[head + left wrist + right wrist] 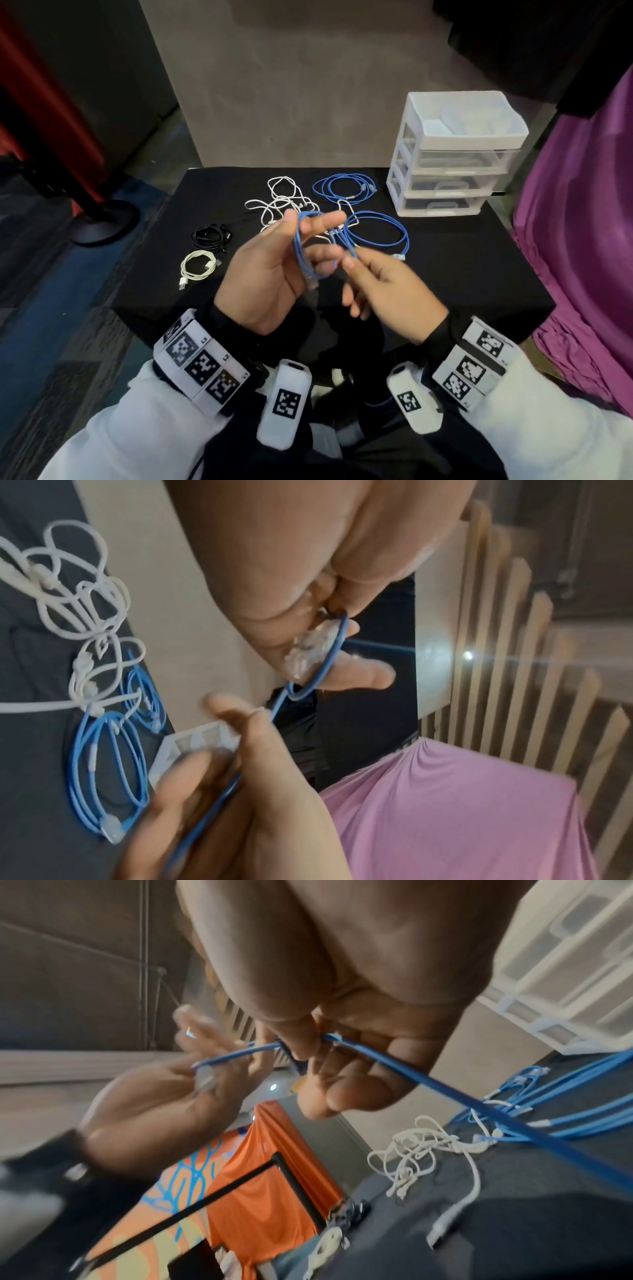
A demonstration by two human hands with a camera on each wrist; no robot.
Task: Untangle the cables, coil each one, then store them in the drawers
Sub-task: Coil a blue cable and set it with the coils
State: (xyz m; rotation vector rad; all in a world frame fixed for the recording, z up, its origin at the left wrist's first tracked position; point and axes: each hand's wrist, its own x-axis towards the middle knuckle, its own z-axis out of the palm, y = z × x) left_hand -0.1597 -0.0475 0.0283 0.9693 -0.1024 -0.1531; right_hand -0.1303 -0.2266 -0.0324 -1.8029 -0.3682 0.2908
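Observation:
A blue cable [310, 246] is partly wound into a small coil round the fingers of my left hand [315, 236], held above the black table [445, 274]. In the left wrist view its clear connector [308, 653] lies pinned under that hand's thumb. My right hand [352, 262] pinches the same cable [411, 1074] between thumb and forefinger just right of the coil. The loose remainder [376, 233] trails down to a big loop on the table. A white drawer unit [448, 157] stands at the back right, its clear drawers pushed in.
A tangle of white cables [284, 202] lies mid-table, touching the blue loop. Behind it lies a second blue coil [342, 186]. A black coil [209, 236] and a white coil [198, 269] sit at the left. Purple fabric [582, 240] hangs on the right.

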